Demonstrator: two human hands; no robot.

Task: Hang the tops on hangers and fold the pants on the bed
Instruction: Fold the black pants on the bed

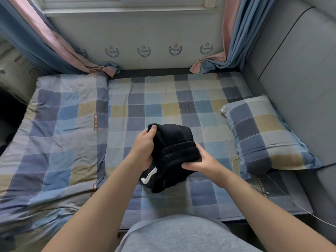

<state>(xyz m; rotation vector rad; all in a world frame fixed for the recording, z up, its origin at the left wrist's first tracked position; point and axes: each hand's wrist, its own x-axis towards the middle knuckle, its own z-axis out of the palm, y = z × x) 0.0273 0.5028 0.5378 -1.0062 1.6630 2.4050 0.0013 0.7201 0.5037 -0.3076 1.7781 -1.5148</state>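
Black pants [174, 140]: folded into a compact bundle, held between both hands over the middle of the bed [163, 99]. I cannot tell whether the near end touches the sheet.

Left hand [144, 144]: grips the far left corner, thumb on top of the cloth, fingers curled under.
Right hand [199, 163]: clasps the ribbed waistband from the right side, fingers wrapped beneath.

A white drawstring [149, 176] hangs out just below the left hand.

Key relation: the bundle's long axis runs away from the body, tilted slightly left at the far end. Both hands are already on it, so neither is nearer. Bare checked sheet lies directly under and beyond the hands. A pillow [261, 131] is to the right of the right hand, a folded quilt [60, 124] to the left of the left hand.

Judgement: the fold looks nearly done and setting it straight down seems likely.

Writing: the wall emblems [175, 50] read "Voyager". The print on the quilt's edge strip is too blurred to read.
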